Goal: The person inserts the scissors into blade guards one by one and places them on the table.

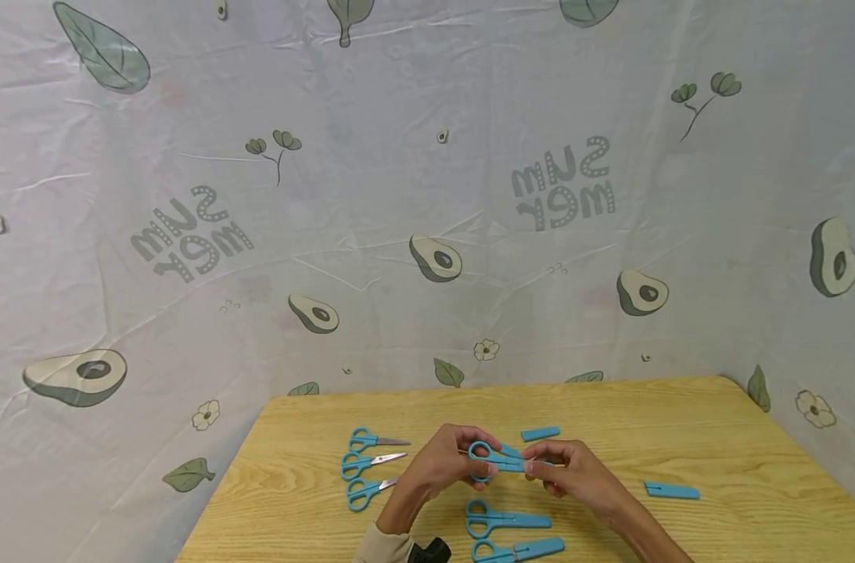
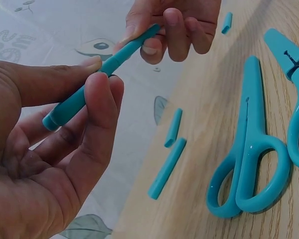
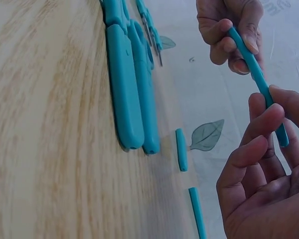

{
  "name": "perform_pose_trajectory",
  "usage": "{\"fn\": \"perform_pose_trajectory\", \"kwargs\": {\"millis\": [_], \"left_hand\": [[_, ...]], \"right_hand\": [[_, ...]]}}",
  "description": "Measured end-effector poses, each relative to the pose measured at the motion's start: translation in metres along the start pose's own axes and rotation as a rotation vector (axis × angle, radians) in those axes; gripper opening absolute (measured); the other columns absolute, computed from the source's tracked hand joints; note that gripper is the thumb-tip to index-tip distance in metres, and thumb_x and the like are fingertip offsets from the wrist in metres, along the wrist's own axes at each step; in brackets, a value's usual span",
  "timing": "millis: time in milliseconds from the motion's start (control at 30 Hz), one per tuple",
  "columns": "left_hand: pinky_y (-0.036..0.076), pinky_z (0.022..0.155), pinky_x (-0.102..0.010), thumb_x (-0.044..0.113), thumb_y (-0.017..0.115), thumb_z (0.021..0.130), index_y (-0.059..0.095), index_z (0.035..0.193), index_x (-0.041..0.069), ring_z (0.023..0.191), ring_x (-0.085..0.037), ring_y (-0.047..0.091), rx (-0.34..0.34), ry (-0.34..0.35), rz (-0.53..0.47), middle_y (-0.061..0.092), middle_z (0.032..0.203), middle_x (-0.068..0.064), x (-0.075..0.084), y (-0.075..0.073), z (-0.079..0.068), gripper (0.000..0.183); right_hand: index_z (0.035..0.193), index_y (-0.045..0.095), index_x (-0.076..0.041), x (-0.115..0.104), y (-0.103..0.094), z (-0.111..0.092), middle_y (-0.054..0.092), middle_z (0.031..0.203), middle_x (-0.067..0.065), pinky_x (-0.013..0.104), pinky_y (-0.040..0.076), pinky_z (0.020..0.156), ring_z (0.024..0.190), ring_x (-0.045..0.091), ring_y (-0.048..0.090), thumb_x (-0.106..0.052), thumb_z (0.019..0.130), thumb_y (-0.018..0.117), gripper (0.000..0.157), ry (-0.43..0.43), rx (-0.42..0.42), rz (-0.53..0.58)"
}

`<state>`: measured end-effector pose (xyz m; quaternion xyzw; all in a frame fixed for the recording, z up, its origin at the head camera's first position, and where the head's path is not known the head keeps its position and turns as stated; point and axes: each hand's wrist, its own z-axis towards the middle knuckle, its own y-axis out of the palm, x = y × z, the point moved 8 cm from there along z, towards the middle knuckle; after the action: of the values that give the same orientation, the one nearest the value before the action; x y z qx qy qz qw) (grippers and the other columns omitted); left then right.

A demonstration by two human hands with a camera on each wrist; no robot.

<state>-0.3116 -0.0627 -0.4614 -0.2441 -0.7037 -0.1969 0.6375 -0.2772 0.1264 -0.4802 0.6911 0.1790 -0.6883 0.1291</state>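
Mirrored "summer" (image 1: pixel 564 188) twice; backdrop cloth (image 1: pixel 371 211)

In the head view, the left grip (image 1: pixel 450 461) covers part of the held scissors' (image 1: pixel 506 463) handles and the right grip (image 1: pixel 571 473) hides much of their other end; their blades cannot be seen. The nearest bare scissors (image 1: pixel 379 488) have their blade tip hidden behind the left arm (image 1: pixel 407 504). The bottom edge cuts off the lowest covered scissors (image 1: pixel 533 549), the sleeve (image 1: pixel 385 546) and a black object (image 1: pixel 430 551). A blade cover (image 3: pixel 197 214) runs out of the right wrist view's bottom edge.
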Motion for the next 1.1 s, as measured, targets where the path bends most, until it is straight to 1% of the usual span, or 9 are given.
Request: {"fn": "perform_pose_trajectory", "kwargs": {"millis": [267,433,533,667,800,967,1100], "left_hand": [[0.064,0.061,-0.024,-0.007,0.077,0.094,0.072,0.124,-0.008,0.072,-0.013,0.074,-0.001,-0.006,0.015,0.066,0.088,-0.001,-0.002,-0.001,0.001,0.031],[0.065,0.064,-0.025,-0.003,0.077,0.096,0.072,0.127,-0.006,0.074,-0.013,0.075,-0.021,-0.007,0.023,0.067,0.089,0.000,-0.005,-0.001,0.001,0.032],[0.066,0.067,-0.027,0.000,0.076,0.098,0.073,0.126,-0.002,0.077,-0.012,0.075,-0.036,0.002,0.047,0.070,0.090,0.001,-0.008,-0.002,0.001,0.029],[0.068,0.072,-0.032,0.002,0.075,0.099,0.074,0.125,0.003,0.079,-0.013,0.076,-0.045,0.007,0.069,0.073,0.090,0.001,-0.009,-0.003,0.000,0.026],[0.069,0.074,-0.034,0.002,0.074,0.100,0.073,0.129,0.002,0.081,-0.014,0.077,-0.041,-0.001,0.065,0.074,0.093,0.000,-0.010,-0.005,-0.001,0.029],[0.068,0.071,-0.031,-0.003,0.072,0.100,0.070,0.134,-0.003,0.080,-0.014,0.075,-0.031,-0.019,0.049,0.070,0.095,0.001,-0.012,-0.007,-0.003,0.034],[0.067,0.070,-0.029,-0.004,0.072,0.099,0.069,0.135,-0.004,0.080,-0.014,0.073,-0.030,-0.025,0.046,0.070,0.095,0.000,-0.016,-0.010,-0.003,0.036]], "right_hand": [[0.137,0.062,0.011,0.001,-0.002,0.000,0.070,0.100,0.000,0.030,0.046,0.060,0.069,0.008,0.053,-0.022,0.110,0.064,0.043,0.016,0.000,-0.010],[0.135,0.066,0.007,0.004,-0.002,0.002,0.071,0.100,-0.001,0.029,0.048,0.062,0.071,0.009,0.055,-0.025,0.110,0.065,0.041,0.050,0.024,-0.026],[0.134,0.068,0.004,0.007,-0.002,0.002,0.072,0.099,-0.002,0.028,0.049,0.062,0.072,0.009,0.056,-0.027,0.109,0.065,0.039,0.067,0.037,-0.029],[0.133,0.069,0.003,0.008,-0.002,0.001,0.073,0.098,-0.003,0.028,0.049,0.062,0.073,0.010,0.058,-0.027,0.109,0.066,0.038,0.075,0.043,-0.026],[0.133,0.069,0.003,0.008,-0.002,0.000,0.073,0.097,-0.003,0.027,0.050,0.062,0.073,0.010,0.059,-0.027,0.109,0.066,0.038,0.078,0.046,-0.026],[0.132,0.069,0.003,0.007,-0.003,-0.001,0.074,0.097,-0.003,0.026,0.049,0.061,0.073,0.010,0.059,-0.026,0.110,0.065,0.037,0.081,0.042,-0.030],[0.132,0.069,0.003,0.009,-0.007,-0.003,0.074,0.098,-0.002,0.025,0.048,0.061,0.074,0.010,0.058,-0.027,0.109,0.065,0.038,0.096,0.036,-0.034]]}}
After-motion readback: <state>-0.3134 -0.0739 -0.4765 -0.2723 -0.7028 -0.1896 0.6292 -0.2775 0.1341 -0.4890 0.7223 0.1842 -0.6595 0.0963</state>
